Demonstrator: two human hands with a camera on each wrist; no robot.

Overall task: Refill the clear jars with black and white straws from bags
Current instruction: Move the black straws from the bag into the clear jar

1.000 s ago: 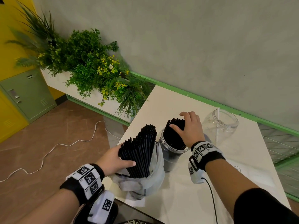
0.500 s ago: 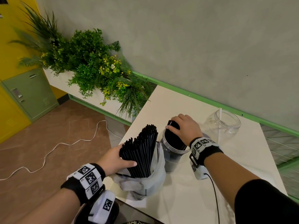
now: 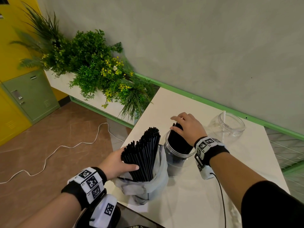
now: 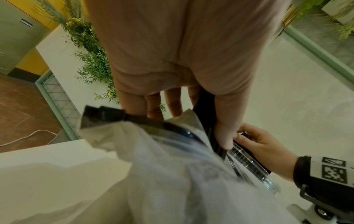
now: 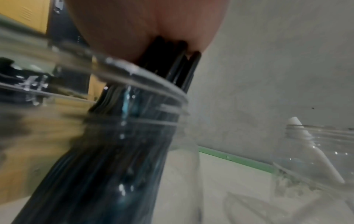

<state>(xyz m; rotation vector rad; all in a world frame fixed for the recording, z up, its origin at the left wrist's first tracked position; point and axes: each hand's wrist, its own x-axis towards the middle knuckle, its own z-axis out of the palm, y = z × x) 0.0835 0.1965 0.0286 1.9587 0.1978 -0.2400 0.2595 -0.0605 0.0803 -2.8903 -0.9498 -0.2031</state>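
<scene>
black straws [image 3: 178, 142] sit in the near clear jar [image 3: 176, 159] at centre table, leaning toward 11 o'clock, and your right hand [image 3: 187, 127] rests on their tops, thumb at the near side, fingers spread past them. whether that hand clamps any straw i cannot tell. press flat and gently so the tops level out without tipping the jar.

at 9 o'clock of the jar, your left hand [image 3: 118, 163] wraps the bundle of black straws [image 3: 143, 153] standing in the plastic bag [image 3: 146, 190]. hold it upright so nothing fans out.

at 2 o'clock, well apart, the second clear jar [image 3: 230, 127] holds one white straw [image 3: 224, 119].

the right wrist view is smeared by the jar wall, the fingertips hidden there. no bag of white straws shows anywhere.
</scene>
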